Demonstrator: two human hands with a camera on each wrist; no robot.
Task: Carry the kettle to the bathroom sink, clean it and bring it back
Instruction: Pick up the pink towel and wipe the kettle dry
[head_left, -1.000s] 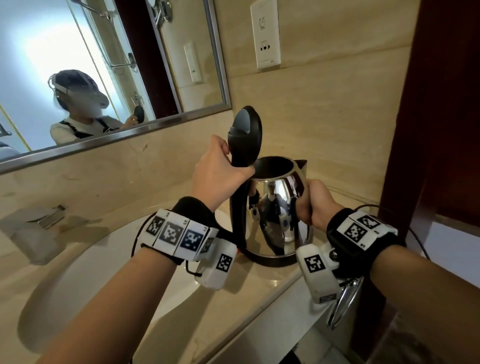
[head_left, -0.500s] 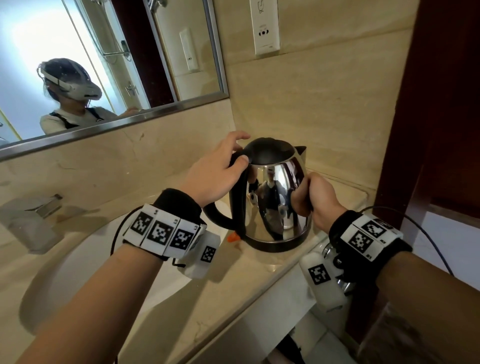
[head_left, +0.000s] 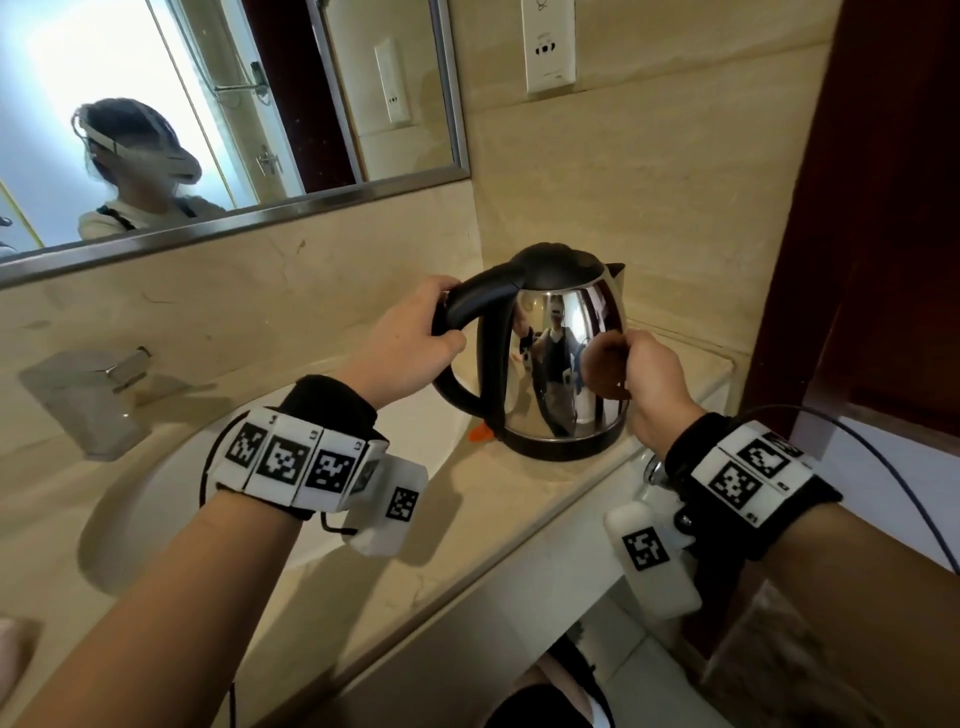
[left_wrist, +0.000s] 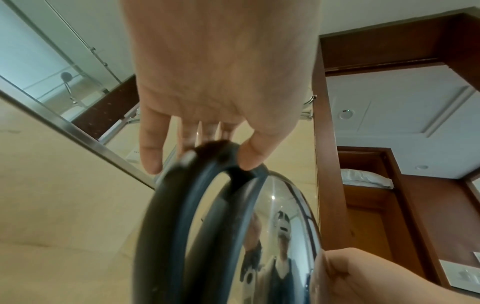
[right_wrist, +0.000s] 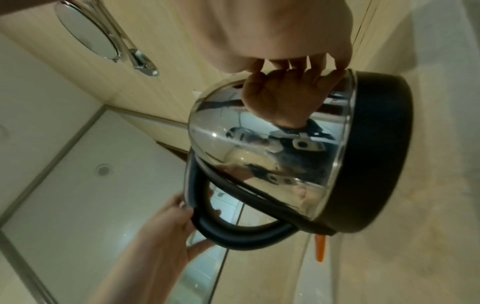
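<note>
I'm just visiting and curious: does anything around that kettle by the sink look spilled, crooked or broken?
Nothing stands out. The kettle stands upright on the counter, lid shut, left hand on its handle, right hand against its side. No spill shows.

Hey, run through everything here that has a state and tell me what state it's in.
Kettle: upright on the countertop beside the sink.
Kettle lid: closed.
Left hand: grips the kettle handle.
Right hand: fingers against the kettle's steel side.
Faucet: no water visible.

Soft warm light, mirror glare, wide-angle edge distortion.
</note>
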